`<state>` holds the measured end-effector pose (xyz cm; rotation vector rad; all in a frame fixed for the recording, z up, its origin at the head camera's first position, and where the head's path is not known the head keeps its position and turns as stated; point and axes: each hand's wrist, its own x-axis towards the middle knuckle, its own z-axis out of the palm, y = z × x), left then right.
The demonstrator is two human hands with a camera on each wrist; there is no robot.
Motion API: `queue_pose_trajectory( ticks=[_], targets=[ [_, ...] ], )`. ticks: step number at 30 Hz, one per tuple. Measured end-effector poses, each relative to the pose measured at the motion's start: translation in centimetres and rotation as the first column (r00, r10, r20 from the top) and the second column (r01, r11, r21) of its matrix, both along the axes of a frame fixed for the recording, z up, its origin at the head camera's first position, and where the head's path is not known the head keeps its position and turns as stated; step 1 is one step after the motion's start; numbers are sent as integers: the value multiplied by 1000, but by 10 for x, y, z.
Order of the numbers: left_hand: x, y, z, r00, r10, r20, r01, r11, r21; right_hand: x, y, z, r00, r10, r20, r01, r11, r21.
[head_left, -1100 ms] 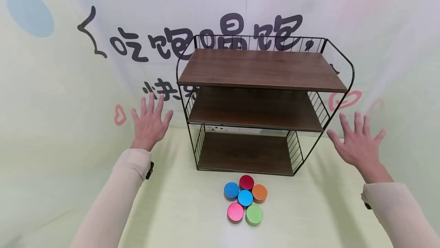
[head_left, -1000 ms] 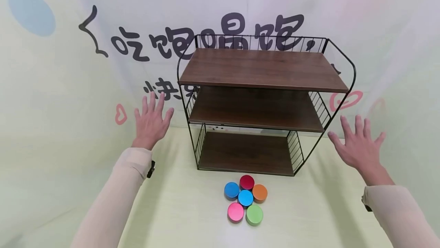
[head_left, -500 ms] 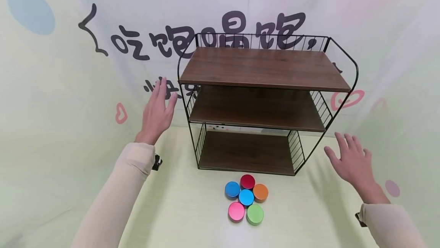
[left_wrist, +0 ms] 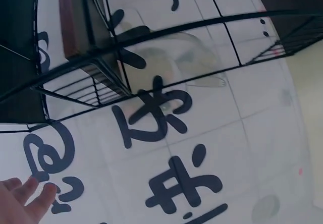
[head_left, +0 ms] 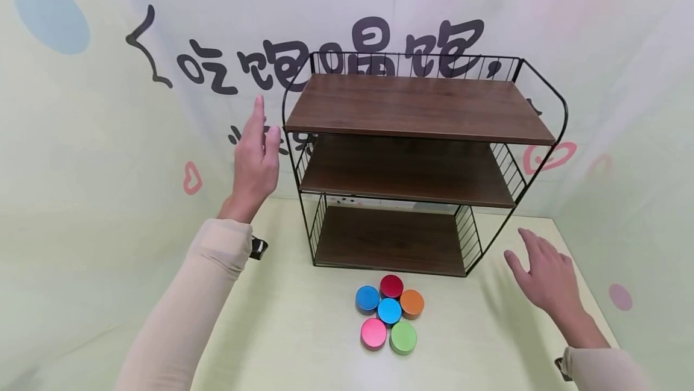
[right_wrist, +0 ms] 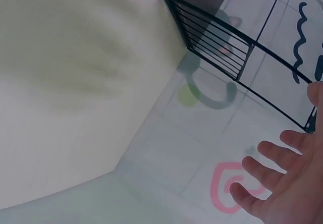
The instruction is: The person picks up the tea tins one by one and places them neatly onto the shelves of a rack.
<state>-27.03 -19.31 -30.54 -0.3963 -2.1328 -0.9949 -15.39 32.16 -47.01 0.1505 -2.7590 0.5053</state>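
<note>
Holding nothing, the left hand (head_left: 255, 162) is raised, its fingers (head_left: 258, 118) nearly straight. Nothing is gripped by the right hand (head_left: 549, 273) either: its fingers (right_wrist: 262, 174) are spread and gently bent, as seen from the right wrist. Next outward, a three-tier black wire rack with dark brown wood-grained shelves (head_left: 417, 108) is flanked by both hands, and in the head view a gap is left between it and each of them. Were its left side to be struck by an inward swing, the thin frame could be shoved or tipped; if only one side were taken hold of, the rack could be twisted askew. On a pale yellowish counter (head_left: 303, 331), a small shiny red cylinder (head_left: 391, 286) is placed just in front of the bottom shelf (head_left: 390, 240), with a blue cylinder (head_left: 367, 298), an orange cylinder (head_left: 412, 302), a light blue cylinder (head_left: 389, 311), a pink cylinder (head_left: 374, 333) and a green cylinder (head_left: 403, 337) clustered near it. By any forward slide of the rack, the red one would probably be hit first and the others scattered, since so little room is left before the front edge.
</note>
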Motion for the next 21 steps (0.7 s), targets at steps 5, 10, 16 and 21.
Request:
queue_pose_trajectory(
  ticks=[5, 10, 16, 21],
  targets=[
    [2, 13, 9, 986, -130, -102, 141, 983, 113, 9, -6, -10, 999, 17, -31, -17, 1000, -12],
    [7, 25, 18, 963, -235, -132, 254, 955, 156, 16, -17, -20, 996, 27, -80, -29, 999, -25],
    [28, 38, 33, 949, -287, -126, 306, 938, 164, 24, -31, -32, 988, 46, -147, -54, 998, -45],
    [32, 42, 36, 948, -286, -138, 306, 939, 155, 27, -43, -39, 983, 65, -172, -77, 995, -65]
  ],
)
